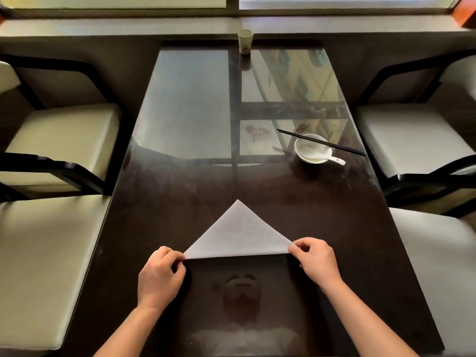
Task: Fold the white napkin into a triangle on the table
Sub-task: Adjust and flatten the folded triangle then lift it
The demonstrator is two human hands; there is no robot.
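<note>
The white cloth napkin lies as a flat triangle near the front edge of the dark glass-topped table. The left hand and right hand each pinch one end corner, probably to tension the folded edge. That long edge runs left to right; the apex points away from the person.

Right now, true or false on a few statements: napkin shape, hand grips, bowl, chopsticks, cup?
1. The white napkin lies as a triangle, apex pointing away from the person. True.
2. Only the left hand touches it. False: the right hand pinches the other corner too.
3. The chopsticks lie flat on the table. False: they rest across the bowl.
4. A spoon sits in the bowl. True.
5. The paper cup is tipped over. False: it stands upright.
</note>
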